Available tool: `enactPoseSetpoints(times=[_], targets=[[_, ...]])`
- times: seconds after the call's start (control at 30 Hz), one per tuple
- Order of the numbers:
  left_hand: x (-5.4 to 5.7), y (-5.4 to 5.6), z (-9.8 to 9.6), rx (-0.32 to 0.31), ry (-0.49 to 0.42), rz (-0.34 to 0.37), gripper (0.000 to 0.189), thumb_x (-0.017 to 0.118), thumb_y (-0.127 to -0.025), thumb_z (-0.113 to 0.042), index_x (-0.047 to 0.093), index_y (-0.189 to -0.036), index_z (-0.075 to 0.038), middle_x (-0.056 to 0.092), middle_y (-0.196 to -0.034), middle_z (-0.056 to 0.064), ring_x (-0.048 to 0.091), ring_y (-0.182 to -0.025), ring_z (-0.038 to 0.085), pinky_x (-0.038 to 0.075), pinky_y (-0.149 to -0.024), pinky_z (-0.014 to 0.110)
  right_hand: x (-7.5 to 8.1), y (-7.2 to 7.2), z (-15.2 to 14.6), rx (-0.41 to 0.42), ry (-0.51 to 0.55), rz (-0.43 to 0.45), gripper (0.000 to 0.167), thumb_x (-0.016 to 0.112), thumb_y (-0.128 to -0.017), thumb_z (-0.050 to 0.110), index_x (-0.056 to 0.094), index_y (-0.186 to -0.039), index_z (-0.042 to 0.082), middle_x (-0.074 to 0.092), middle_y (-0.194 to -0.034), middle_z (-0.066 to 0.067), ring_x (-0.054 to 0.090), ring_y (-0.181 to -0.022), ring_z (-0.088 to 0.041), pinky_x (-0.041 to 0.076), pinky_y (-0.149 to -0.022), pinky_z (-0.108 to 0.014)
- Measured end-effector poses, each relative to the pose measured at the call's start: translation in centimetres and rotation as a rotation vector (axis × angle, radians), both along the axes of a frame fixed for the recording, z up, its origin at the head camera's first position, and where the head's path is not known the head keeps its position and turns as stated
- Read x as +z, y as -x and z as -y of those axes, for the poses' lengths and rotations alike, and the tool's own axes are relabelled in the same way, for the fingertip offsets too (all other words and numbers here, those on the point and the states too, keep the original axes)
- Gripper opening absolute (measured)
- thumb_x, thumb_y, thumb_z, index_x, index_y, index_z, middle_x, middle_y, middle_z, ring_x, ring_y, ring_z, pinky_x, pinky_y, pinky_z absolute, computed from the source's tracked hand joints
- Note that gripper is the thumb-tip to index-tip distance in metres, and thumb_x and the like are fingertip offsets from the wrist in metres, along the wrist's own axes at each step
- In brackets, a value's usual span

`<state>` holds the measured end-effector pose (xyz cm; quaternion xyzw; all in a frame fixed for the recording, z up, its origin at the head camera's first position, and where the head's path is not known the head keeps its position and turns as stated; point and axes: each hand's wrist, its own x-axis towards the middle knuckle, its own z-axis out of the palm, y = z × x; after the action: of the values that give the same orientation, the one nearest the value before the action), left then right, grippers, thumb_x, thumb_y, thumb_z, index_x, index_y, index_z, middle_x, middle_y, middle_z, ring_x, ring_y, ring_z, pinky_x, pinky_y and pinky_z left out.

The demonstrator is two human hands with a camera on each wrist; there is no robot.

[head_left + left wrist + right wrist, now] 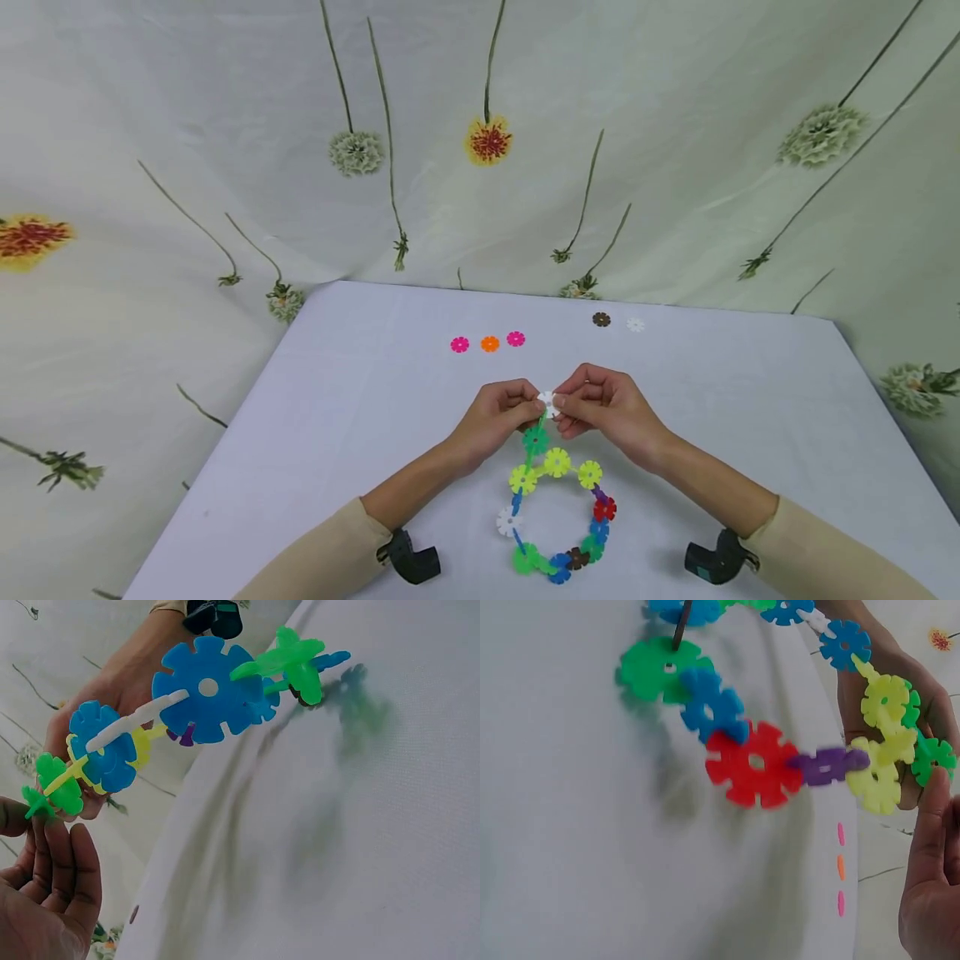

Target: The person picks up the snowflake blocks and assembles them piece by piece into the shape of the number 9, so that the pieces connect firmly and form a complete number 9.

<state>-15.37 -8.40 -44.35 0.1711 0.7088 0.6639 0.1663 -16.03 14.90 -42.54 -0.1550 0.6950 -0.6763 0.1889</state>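
Both hands meet over the table at one end of a chain of flower-shaped plastic snowflake discs. My left hand [501, 414] pinches a light green disc [934, 761] at the chain's tail. Between the fingertips of my right hand [609, 408] is a white disc [548, 403], its edge right at that green one. Below, a darker green disc [536, 440] links the tail to a ring of yellow, purple, red, blue, green, brown and white discs. The red disc [754, 764] sits on the ring's right side. In the left wrist view, fingers partly hide the held end.
Two pink discs and an orange disc [490, 344] lie in a row farther back. To their right are a brown disc [602, 319] and a loose white disc [636, 325]. The white-covered table [360, 358] ends at a flower-patterned cloth [450, 208].
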Motion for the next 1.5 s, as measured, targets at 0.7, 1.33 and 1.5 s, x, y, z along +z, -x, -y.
enactPoseSetpoints(times=[0.7,1.33,1.5], targets=[[-0.5,0.3,1.2,0.027,0.015,0.090,0.020,0.060,-0.105,-0.020,0.068,-0.104,-0.001,0.065,-0.079,-0.008,0.059,-0.079,0.010,0.054,-0.079,0.019,-3.0,11.3,-6.2,-0.278,-0.562,-0.299,0.022,0.066,-0.106,0.017,0.068,-0.119,-0.001,0.074,-0.113,-0.023,0.069,-0.095,-0.025,0.058,-0.074,-0.023],[-0.5,0.6,1.7,0.049,0.005,0.164,0.020,0.062,-0.105,-0.023,0.069,-0.103,-0.005,0.064,-0.080,-0.008,0.059,-0.079,0.010,0.055,-0.078,0.020,-3.1,16.4,-5.0,-0.240,-0.931,-0.439,0.031,0.072,-0.099,0.018,0.071,-0.117,-0.007,0.072,-0.117,-0.028,0.065,-0.114,-0.043,0.033,-0.110,-0.057],[-0.6,0.7,1.8,0.051,-0.007,0.181,0.020,0.063,-0.105,-0.025,0.070,-0.102,-0.007,0.063,-0.079,-0.008,0.058,-0.079,0.010,0.054,-0.076,0.020,-3.3,16.7,-4.7,-0.230,-0.946,-0.433,0.029,0.071,-0.098,0.015,0.066,-0.117,-0.007,0.071,-0.116,-0.028,0.065,-0.113,-0.042,0.032,-0.109,-0.056]])
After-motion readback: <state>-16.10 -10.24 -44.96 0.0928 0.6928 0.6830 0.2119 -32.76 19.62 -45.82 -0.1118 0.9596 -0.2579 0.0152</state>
